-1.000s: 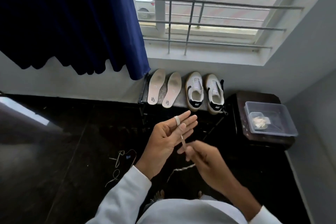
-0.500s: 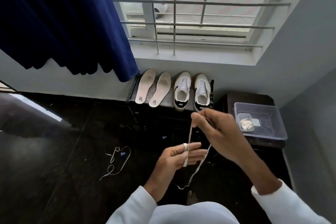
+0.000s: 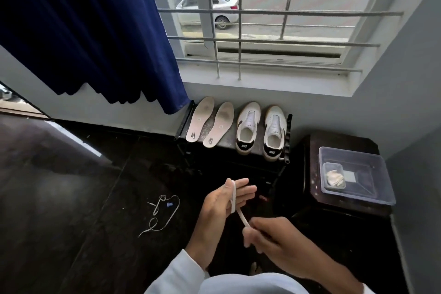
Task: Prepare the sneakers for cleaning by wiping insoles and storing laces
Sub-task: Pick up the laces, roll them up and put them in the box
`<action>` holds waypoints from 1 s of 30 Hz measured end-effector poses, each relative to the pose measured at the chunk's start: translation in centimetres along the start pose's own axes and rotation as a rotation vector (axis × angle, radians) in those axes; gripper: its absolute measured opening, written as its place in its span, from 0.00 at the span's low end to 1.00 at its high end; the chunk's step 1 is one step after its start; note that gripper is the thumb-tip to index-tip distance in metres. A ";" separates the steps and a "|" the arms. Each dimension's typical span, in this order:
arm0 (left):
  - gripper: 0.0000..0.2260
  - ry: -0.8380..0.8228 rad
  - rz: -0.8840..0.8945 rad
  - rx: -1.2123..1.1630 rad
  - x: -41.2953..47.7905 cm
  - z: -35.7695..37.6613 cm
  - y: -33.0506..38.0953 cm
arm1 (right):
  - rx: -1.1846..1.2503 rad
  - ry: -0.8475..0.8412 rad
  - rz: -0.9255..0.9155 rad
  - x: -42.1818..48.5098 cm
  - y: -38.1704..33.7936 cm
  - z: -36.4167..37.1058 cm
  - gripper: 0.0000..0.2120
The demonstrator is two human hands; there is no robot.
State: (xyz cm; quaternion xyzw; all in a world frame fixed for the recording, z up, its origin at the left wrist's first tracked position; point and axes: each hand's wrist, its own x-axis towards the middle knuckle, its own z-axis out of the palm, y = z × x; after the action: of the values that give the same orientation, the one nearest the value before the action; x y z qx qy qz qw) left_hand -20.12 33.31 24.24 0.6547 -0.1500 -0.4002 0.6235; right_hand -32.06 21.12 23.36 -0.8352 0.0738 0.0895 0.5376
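Head view: the left hand (image 3: pixel 220 203) is held out with straight fingers, a white lace (image 3: pixel 233 196) looped over them; the right hand (image 3: pixel 269 240) pinches that lace just below. Another lace (image 3: pixel 164 216) lies on the floor to the left. Insoles (image 3: pixel 200 119) and sneakers (image 3: pixel 248 126) sit on the rack (image 3: pixel 231 137) beyond.

- Low black rack (image 3: pixel 230 138): two insoles (image 3: pixel 200 119) on its left half, two sneakers (image 3: pixel 247 127) on its right half.
- Dark stand (image 3: pixel 307 162): clear bin (image 3: pixel 353 199) on top.
- Floor (image 3: pixel 71 198): one loose lace (image 3: pixel 162 215).
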 end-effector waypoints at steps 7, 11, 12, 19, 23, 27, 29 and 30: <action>0.30 -0.087 -0.170 0.091 0.5 0.4 -0.6 | -0.133 0.257 -0.141 3.7 -3.4 -6.4 0.10; 0.34 -0.194 -0.168 -0.060 -0.3 -0.1 0.4 | -0.035 0.290 -0.006 6.9 -0.4 -6.2 0.09; 0.34 -0.172 -0.137 -0.095 -0.5 -0.3 0.7 | -0.014 0.256 0.016 7.1 0.5 -5.1 0.08; 0.28 0.053 0.024 -0.012 0.7 -2.4 1.2 | 0.023 0.112 -0.028 3.5 -0.8 2.0 0.14; 0.30 0.006 -0.005 0.143 0.7 -3.2 0.0 | -0.011 0.199 -0.130 4.1 -4.0 -0.4 0.10; 0.38 -0.128 -0.107 0.087 0.1 -3.8 -0.3 | 0.034 0.347 -0.074 7.1 -4.7 -3.2 0.10; 0.39 -0.189 -0.127 0.029 0.0 -4.2 0.1 | 0.099 0.320 -0.007 8.8 -3.3 -3.0 0.11; 0.39 -0.198 -0.117 -0.006 -0.2 -4.4 0.2 | 0.120 0.277 0.022 9.4 -2.3 -2.4 0.10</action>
State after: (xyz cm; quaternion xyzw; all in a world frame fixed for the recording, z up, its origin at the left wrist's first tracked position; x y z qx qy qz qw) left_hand -17.04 36.41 24.09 0.6177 -0.1712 -0.4991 0.5832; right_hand -22.22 19.60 24.26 -0.8050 0.1615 -0.0255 0.5703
